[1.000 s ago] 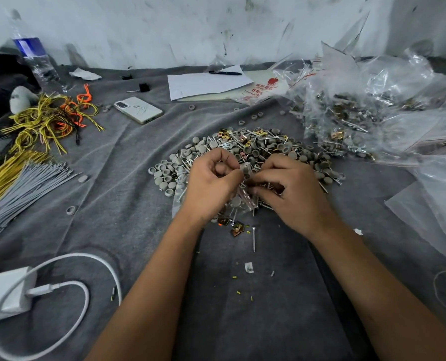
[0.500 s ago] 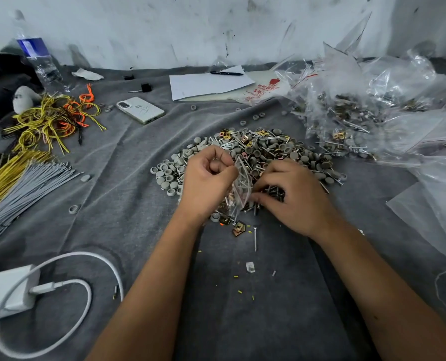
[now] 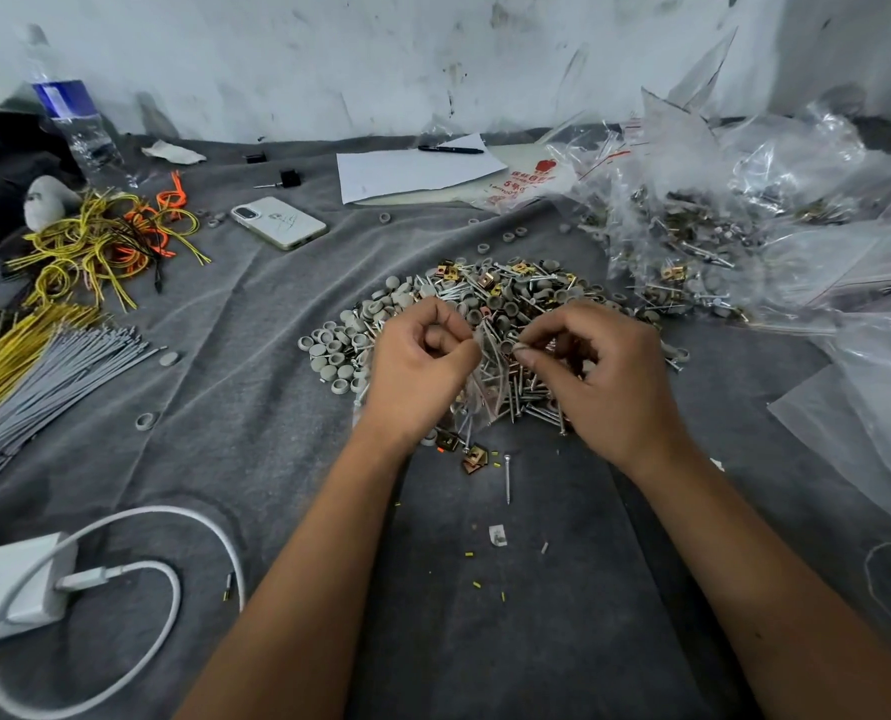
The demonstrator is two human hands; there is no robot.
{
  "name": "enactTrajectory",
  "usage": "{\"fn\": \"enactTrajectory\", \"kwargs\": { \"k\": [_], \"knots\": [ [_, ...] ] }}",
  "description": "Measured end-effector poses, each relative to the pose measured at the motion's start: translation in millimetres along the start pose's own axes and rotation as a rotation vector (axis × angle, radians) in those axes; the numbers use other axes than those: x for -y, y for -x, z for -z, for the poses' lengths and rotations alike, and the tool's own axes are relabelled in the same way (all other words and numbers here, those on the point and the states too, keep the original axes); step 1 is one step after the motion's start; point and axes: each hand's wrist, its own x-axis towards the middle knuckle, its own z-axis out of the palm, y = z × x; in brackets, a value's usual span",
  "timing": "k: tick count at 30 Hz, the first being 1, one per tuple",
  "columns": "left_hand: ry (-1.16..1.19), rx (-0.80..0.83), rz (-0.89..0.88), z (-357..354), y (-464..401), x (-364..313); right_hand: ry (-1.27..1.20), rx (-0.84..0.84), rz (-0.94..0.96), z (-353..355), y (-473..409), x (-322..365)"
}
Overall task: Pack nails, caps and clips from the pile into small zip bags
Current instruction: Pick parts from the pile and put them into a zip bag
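Two hands met over the near edge of the pile [image 3: 490, 304] of nails, grey caps and brass clips, which lay heaped on the grey cloth over the desk [image 3: 256, 356]. Between them hung a small zip bag [image 3: 487, 376], clear and limp, already carrying a few nails and a clip. The left hand [image 3: 417, 371] pinched the bag's mouth, thumb and forefinger curled tight on the film. The right hand [image 3: 599, 376] had its grip narrowed on a small piece at the bag's opening, what looked like a grey cap, though it was too small to be sure.

By my judgement the bag would handle as thin, slippery film with no stiffness of its own, so it wanted holding at the zip strip, the one firmer edge, with the mouth kept spread. The nails would be stiff, light singly, and pointed enough to pierce the film if dropped point first; heads down seemed safer. The caps looked light and apt to roll; the clips were thin metal with edges that could snag the plastic. One loose nail [image 3: 507, 478] and two clips [image 3: 461, 449] lay on the cloth just nearer the person. Filled bags [image 3: 692, 236] were heaped well apart at the right.
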Motion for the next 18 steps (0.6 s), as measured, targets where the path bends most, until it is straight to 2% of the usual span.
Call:
{"fn": "enactTrajectory", "kwargs": {
  "k": [4, 11, 16, 18],
  "knots": [
    [-0.053, 0.033, -0.024, -3.4, 1.4, -2.6, 0.026, 0.048, 0.111, -3.3, 1.2, 6.8],
    [0.008, 0.056, -0.010, -10.8, 3.2, -5.0, 0.072, 0.071, 0.078, -7.1, 1.6, 4.0],
    [0.088, -0.010, -0.014, -16.6, 5.3, -3.7, -0.032, 0.082, 0.023, -6.8, 3.4, 3.5],
    [0.087, -0.028, -0.018, -17.7, 5.5, -3.4, -0.078, 0.018, -0.016, -4.8, 1.3, 2.9]
  ]
}}
